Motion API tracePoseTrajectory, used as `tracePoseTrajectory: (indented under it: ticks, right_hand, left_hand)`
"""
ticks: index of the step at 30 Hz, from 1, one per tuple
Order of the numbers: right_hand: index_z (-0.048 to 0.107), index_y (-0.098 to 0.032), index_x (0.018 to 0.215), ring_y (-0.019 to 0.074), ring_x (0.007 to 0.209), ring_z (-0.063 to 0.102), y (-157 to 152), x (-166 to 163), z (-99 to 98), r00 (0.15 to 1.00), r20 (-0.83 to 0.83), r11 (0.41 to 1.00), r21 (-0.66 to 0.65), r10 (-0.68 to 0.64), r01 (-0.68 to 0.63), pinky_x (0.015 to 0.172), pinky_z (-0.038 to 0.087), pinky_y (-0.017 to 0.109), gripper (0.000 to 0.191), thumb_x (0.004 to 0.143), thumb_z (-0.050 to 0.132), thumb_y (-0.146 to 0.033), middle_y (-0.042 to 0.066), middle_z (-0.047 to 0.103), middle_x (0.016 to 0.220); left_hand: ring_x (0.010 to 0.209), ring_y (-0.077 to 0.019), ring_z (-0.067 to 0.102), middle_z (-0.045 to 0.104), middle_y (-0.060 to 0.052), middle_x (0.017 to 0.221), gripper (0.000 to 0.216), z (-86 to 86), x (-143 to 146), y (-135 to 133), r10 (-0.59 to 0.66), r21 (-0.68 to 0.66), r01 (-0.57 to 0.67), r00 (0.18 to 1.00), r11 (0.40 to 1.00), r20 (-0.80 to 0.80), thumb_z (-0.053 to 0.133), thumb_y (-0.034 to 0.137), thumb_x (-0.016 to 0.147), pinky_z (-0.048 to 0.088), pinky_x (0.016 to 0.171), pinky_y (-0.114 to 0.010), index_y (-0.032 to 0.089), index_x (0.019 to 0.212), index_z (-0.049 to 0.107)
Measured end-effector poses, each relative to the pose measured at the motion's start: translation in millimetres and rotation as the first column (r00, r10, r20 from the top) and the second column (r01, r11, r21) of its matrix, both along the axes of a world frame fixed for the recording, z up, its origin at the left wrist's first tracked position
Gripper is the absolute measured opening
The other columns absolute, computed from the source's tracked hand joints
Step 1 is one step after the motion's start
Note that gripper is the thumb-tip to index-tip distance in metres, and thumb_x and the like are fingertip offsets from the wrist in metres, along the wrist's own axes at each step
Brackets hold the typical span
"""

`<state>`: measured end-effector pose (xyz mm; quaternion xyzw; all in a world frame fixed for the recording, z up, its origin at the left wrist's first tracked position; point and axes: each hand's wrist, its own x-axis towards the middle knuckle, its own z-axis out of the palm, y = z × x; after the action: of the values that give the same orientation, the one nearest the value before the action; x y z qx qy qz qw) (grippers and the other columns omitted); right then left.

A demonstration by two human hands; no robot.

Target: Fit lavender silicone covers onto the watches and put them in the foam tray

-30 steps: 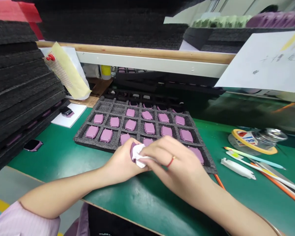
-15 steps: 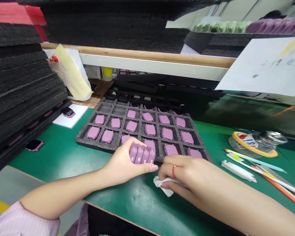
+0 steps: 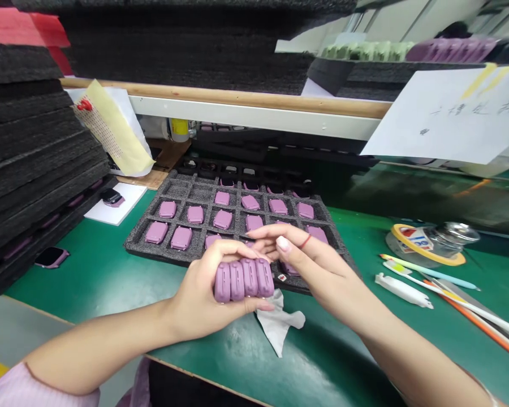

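Observation:
My left hand [image 3: 195, 291] is closed round a row of several purple watch cases [image 3: 243, 281], held side by side above the front edge of a black foam tray [image 3: 141, 244]. Just to the right, my right hand [image 3: 318, 254] has its fingers stretched out and thumb apart. Its fingertips are at the far side of the row; whether they touch it I cannot tell. On the green table below lies a crumpled white cloth [image 3: 280, 322]. More purple cases, such as one purple case [image 3: 181, 238], sit in the tray's compartments, partly hidden by my hands.
Stacked black foam trays [image 3: 38, 124] stand on the left. Near them, a watch [image 3: 51, 257] lies on the green table [image 3: 110, 282], and another watch [image 3: 112, 196] rests on white paper. To the right are a glass jar [image 3: 428, 243], a toothbrush [image 3: 445, 292] and pens. A shelf [image 3: 246, 116] spans above.
My right hand has let go of the white cloth and moved up to the row of cases, fingers now spread. My left hand has turned the row so its long sides show.

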<state>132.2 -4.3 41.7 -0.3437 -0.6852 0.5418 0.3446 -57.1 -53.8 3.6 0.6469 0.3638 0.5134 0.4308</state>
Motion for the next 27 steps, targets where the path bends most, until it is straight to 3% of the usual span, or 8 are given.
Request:
tracePoseTrajectory:
  ticks: [4, 7, 11, 17, 22, 25, 27]
  right_hand:
    - [0.064, -0.021, 0.119, 0.0215, 0.108, 0.072, -3, -8, -15.4, 0.988, -0.134, 0.956, -0.272, 0.07, -0.105, 0.097, 0.058, 0.038, 0.046, 0.099, 0.048, -0.06, 0.009, 0.074, 0.113]
    - [0.063, -0.022, 0.123, 0.0236, 0.111, 0.071, -6, -10, -18.6, 0.975, -0.18, 0.914, -0.359, 0.131, -0.189, 0.101, 0.056, 0.043, 0.053, 0.097, 0.047, -0.065, 0.011, 0.072, 0.121]
    - [0.058, -0.025, 0.134, 0.0253, 0.102, 0.073, -10, -11, -17.8, 0.965, -0.207, 0.867, -0.438, 0.16, -0.238, 0.091, 0.061, 0.044, 0.063, 0.093, 0.049, -0.072, 0.011, 0.073, 0.12]
    - [0.052, -0.026, 0.141, 0.0278, 0.105, 0.071, -15, -11, -17.1, 0.98, -0.164, 0.869, -0.463, 0.11, -0.175, 0.078, 0.063, 0.042, 0.078, 0.085, 0.052, -0.08, 0.013, 0.068, 0.126]
    - [0.051, -0.026, 0.141, 0.0276, 0.106, 0.069, -14, -11, -23.0, 0.981, -0.157, 0.887, -0.429, 0.111, -0.169, 0.078, 0.061, 0.04, 0.082, 0.08, 0.059, -0.08, 0.014, 0.066, 0.127]
    - [0.05, -0.025, 0.141, 0.0252, 0.098, 0.071, -13, -12, -28.1, 0.978, -0.177, 0.909, -0.38, 0.114, -0.175, 0.077, 0.061, 0.039, 0.084, 0.078, 0.064, -0.079, 0.013, 0.069, 0.12]
    - [0.051, -0.024, 0.14, 0.0258, 0.102, 0.07, -13, -13, -29.4, 0.977, -0.18, 0.916, -0.362, 0.114, -0.174, 0.083, 0.06, 0.04, 0.085, 0.076, 0.067, -0.078, 0.013, 0.068, 0.124]
  left_hand:
    - [0.113, -0.0229, 0.07, 0.071, -0.005, 0.115, 0.047, -3.0, -2, 1, 0.009, 0.203, 0.001, 0.999, 0.979, -0.048, 0.082, 0.022, 0.08, 0.058, 0.098, -0.038, 0.026, 0.115, 0.052]
    - [0.114, -0.0238, 0.07, 0.07, -0.007, 0.119, 0.04, -2.3, -1, 4, -0.017, 0.228, 0.031, 0.998, 0.973, -0.06, 0.078, 0.025, 0.085, 0.059, 0.097, -0.041, 0.026, 0.115, 0.051]
    - [0.115, -0.0228, 0.069, 0.071, -0.006, 0.118, 0.041, -3.8, -1, 6, -0.003, 0.333, 0.034, 0.996, 0.942, -0.094, 0.078, 0.022, 0.085, 0.057, 0.101, -0.041, 0.028, 0.116, 0.052]
    - [0.112, -0.0248, 0.072, 0.073, -0.007, 0.114, 0.045, -7.4, -3, 4, 0.034, 0.316, 0.021, 0.985, 0.948, -0.167, 0.08, 0.025, 0.083, 0.06, 0.095, -0.036, 0.027, 0.118, 0.051]
    - [0.107, -0.0218, 0.074, 0.074, -0.005, 0.114, 0.05, -5.5, -3, 4, 0.056, 0.316, 0.006, 0.98, 0.949, -0.189, 0.083, 0.029, 0.081, 0.06, 0.091, -0.031, 0.028, 0.119, 0.051]
    - [0.107, -0.0224, 0.074, 0.074, -0.005, 0.115, 0.053, -6.1, -3, 3, 0.041, 0.281, 0.014, 0.981, 0.96, -0.19, 0.084, 0.03, 0.079, 0.061, 0.091, -0.032, 0.027, 0.12, 0.051]
    - [0.11, -0.0235, 0.073, 0.073, -0.006, 0.117, 0.053, -7.6, -3, 4, 0.022, 0.268, 0.027, 0.983, 0.963, -0.18, 0.084, 0.029, 0.079, 0.06, 0.094, -0.034, 0.027, 0.121, 0.051]
